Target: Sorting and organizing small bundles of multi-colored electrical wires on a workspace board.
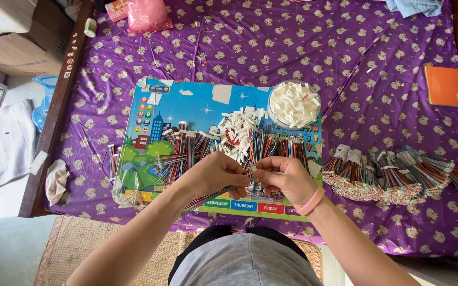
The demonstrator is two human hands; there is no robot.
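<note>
My left hand [214, 173] pinches a thin bundle of coloured wires [208, 198] that trails down to the left. My right hand [284, 177], with a pink band on its wrist, meets it and grips the bundle's end, where a small white connector [254, 170] shows. Both hands hover over a colourful printed board [186, 106]. On the board lie loose multicoloured wire sets [186, 151] and a heap of small white connectors [237, 132]. A clear round bowl [294, 103] full of white connectors stands at the board's far right corner.
Tied bundles of finished wires [398, 175] lie in a row on the purple patterned cloth [292, 47] at the right. An orange notebook [447, 86] sits far right, a pink bag [147, 15] at the top. The wooden bed edge [54, 116] runs down the left.
</note>
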